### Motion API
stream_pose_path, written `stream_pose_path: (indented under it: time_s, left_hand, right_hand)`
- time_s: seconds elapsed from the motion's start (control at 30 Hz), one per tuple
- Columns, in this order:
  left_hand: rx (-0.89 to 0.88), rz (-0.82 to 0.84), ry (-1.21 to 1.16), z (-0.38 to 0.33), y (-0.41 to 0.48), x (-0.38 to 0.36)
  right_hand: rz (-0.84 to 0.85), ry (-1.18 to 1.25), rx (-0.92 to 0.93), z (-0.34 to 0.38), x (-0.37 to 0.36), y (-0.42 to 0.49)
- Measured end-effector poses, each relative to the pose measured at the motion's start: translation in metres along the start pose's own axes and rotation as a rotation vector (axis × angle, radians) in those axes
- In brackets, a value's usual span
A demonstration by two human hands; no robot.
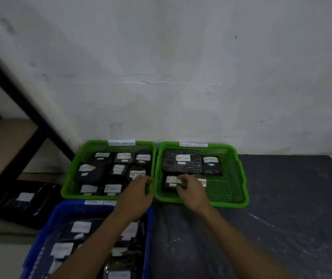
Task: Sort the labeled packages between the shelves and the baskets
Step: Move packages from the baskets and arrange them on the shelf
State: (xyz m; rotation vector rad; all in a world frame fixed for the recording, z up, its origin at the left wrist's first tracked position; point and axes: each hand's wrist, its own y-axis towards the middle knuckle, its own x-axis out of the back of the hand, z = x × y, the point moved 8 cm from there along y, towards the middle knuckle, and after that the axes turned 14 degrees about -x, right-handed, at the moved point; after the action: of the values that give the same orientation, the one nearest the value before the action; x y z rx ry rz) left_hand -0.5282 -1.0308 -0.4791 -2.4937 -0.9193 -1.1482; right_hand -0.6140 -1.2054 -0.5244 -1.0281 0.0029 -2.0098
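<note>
Two green baskets stand side by side against the wall. The left green basket (pixel 71 178) is packed with several black packages bearing white RETURN labels. The right green basket (pixel 233 178) holds a large black package (pixel 183 160), a smaller package (pixel 212 166) and, at its front left, a small black package (pixel 170 183). My right hand (pixel 190 191) reaches into this basket and its curled fingers pinch the right edge of that small package. My left hand (pixel 138 191) hovers over the rims where the two baskets meet, fingers loosely curled, holding nothing.
A blue basket (pixel 40 238) with several labeled black packages sits at the front left under my left forearm. A black-framed shelf (pixel 30 125) stands on the left, with a black labeled package (pixel 25 198) on its low level. Dark plastic sheeting (pixel 281 218) covers the floor on the right.
</note>
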Motion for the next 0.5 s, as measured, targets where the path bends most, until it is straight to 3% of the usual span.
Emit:
stream_pose_path:
  time_s: [0.2, 0.5]
  left_hand:
    - [0.076, -0.114, 0.034, 0.027, -0.097, 0.069]
    - [0.171, -0.246, 0.06, 0.1, -0.314, 0.18]
  right_hand:
    - [0.146, 0.0, 0.08, 0.058, -0.062, -0.08]
    - [0.256, 0.024, 0.163, 0.146, -0.185, -0.235]
